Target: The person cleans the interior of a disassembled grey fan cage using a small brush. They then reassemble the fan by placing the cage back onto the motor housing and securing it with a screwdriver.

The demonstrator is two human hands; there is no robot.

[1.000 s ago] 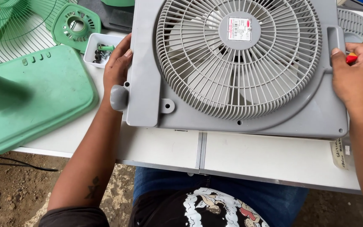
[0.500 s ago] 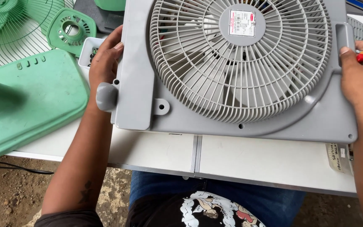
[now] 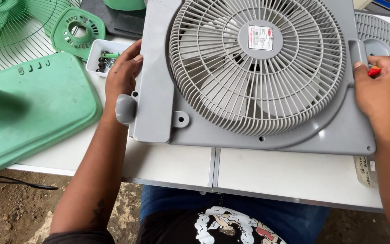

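1. The left hand (image 3: 122,74) grips the left edge of the grey box fan (image 3: 253,77), fingers curled on it.
2. The right hand (image 3: 380,88) presses the fan's right edge, closed around a red-handled tool (image 3: 374,71).
3. The fan lies flat between both hands on the white table (image 3: 267,169).
4. A small white tray of screws (image 3: 99,56) sits just beyond the left hand; a green fan base (image 3: 37,108) lies left of it.

Both arms reach forward, left hand (image 3: 122,74) and right hand (image 3: 380,88) gripping, set wide apart.
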